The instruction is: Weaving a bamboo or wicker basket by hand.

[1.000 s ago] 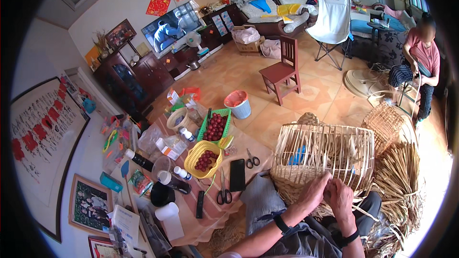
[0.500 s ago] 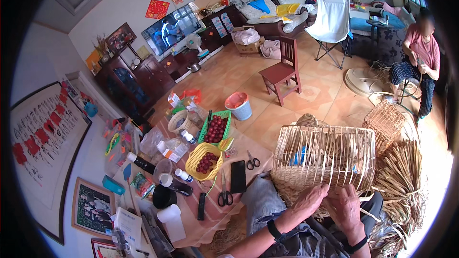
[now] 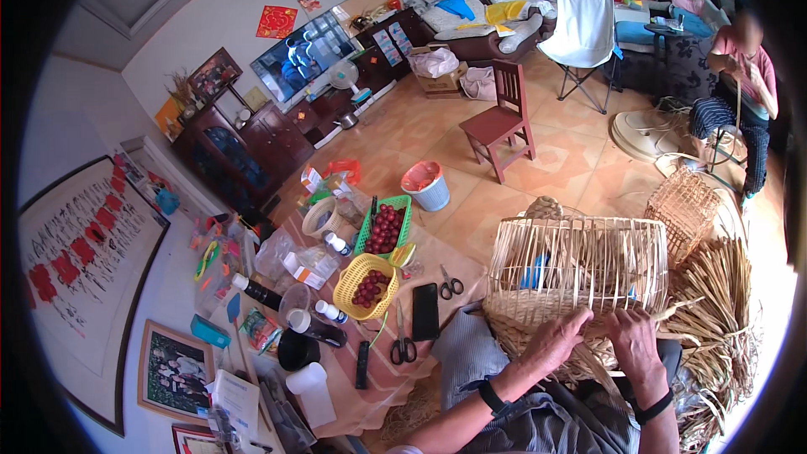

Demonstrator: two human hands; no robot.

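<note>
I have a big woven cage basket (image 3: 580,273) made of thin pale sticks on my lap. My left hand (image 3: 555,338) grips its bottom rim, with my fingers curled on the sticks. My right hand (image 3: 632,338) holds the same rim just beside it. Loose dry straw (image 3: 714,303) lies in a heap to my right. To my left is the bench (image 3: 370,378), with a yellow basket (image 3: 363,286) of red fruit, a black phone (image 3: 425,311) and scissors (image 3: 402,345) on it.
</note>
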